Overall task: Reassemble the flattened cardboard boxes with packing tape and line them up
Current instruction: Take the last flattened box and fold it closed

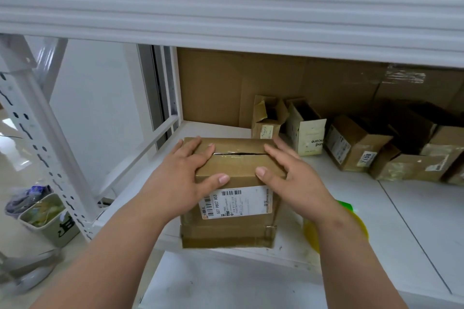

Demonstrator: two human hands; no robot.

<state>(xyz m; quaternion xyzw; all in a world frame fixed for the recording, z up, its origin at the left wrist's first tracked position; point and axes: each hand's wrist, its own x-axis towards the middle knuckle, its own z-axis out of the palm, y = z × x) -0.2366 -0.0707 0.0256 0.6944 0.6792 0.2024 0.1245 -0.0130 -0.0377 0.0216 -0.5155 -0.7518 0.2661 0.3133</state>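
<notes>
Pressing both top flaps flat, you had your left hand (187,173) and right hand (292,178) spread over the box (233,208), fingers straight and apart, thumbs hooked over the near top edge. Neither hand clamped anything; they only bore down. That hold made sense: the seam (238,154) between the flaps showed as a dark gap, not drawn quite together, and I could not see tape across it, so the palms probably kept the flaps level and closed. The box stood upright on the white shelf (414,221), at its front left, label (236,202) facing you. The other small boxes (351,143) sat well apart toward the back right, in a loose row, some with open flaps. A yellow-green thing (351,223) lay just beside your right wrist, mostly hidden; I could not tell whether it was the tape.
</notes>
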